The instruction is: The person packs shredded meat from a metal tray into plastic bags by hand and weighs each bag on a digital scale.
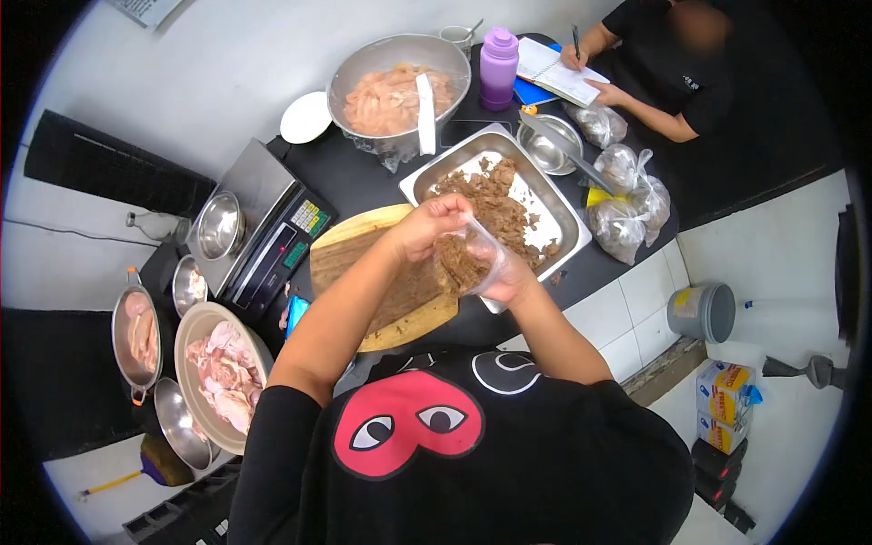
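Note:
A clear plastic bag [465,262] with brown shredded meat inside is held between my two hands. My left hand [429,227] pinches the bag's upper edge, fingers closed. On the bag's other side my right hand [511,275] is wrapped round it. Just beyond them lies a metal tray [574,227] with more brown shredded meat [490,195]. Below my left forearm is a wooden cutting board [386,304]. Several tied, filled bags [619,227] stand to the right of the tray.
A large bowl of pale meat [400,95], a purple bottle [499,68] and a steel bowl with a knife [549,145] stand behind the tray. A scale [272,241] and bowls of raw meat [222,372] are at left. A person [663,68] writes in a notebook at upper right.

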The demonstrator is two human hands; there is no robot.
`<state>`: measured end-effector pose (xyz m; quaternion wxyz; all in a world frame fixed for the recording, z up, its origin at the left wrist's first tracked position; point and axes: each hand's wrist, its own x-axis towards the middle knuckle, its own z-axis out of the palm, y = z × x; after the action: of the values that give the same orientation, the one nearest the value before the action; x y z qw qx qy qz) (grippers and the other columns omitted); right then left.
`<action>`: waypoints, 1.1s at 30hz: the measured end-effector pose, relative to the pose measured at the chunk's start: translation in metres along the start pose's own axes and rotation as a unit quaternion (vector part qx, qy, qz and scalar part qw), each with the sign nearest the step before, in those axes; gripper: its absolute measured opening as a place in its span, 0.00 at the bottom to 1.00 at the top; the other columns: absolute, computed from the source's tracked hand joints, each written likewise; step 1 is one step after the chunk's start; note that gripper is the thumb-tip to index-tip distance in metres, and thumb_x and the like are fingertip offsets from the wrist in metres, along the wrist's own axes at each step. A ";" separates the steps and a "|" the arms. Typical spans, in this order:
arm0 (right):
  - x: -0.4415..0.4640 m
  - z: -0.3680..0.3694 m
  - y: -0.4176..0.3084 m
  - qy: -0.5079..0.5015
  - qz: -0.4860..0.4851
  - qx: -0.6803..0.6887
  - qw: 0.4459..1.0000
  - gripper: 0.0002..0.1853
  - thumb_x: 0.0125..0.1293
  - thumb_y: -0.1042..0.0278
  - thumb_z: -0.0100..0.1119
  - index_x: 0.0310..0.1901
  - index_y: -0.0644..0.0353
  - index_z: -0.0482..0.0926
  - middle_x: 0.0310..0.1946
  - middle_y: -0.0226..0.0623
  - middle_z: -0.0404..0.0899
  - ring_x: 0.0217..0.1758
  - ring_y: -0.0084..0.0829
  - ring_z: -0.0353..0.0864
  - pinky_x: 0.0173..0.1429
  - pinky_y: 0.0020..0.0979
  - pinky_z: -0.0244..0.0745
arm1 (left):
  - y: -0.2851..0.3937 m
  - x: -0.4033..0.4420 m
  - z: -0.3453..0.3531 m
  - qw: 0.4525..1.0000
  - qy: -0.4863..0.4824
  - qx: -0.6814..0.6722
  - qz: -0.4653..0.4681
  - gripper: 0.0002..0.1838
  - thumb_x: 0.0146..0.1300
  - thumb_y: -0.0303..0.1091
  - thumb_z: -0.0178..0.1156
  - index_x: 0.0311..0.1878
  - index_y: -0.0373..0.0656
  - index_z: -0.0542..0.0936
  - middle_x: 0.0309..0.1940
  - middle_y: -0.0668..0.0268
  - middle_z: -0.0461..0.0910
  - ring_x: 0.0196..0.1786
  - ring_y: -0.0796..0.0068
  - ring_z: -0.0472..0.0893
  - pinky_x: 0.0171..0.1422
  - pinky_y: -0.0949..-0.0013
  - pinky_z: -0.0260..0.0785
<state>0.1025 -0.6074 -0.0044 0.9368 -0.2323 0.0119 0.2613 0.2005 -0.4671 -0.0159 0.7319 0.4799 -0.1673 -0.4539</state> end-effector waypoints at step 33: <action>-0.066 -0.036 0.025 0.284 -0.021 -0.159 0.945 0.12 0.68 0.58 0.47 0.46 0.53 0.73 0.38 0.32 0.77 0.38 0.26 0.76 0.40 0.30 0.73 | 0.258 -0.237 -0.063 0.655 0.603 0.414 0.190 0.10 0.63 0.34 0.52 0.40 0.36 0.75 0.18 0.67 0.71 0.14 0.77 0.69 0.15 0.72 0.63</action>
<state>0.0368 -0.6359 -0.0382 0.8505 -0.4432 0.2313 0.1633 0.2476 -0.2043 0.2193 0.4674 0.8594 0.0529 0.2004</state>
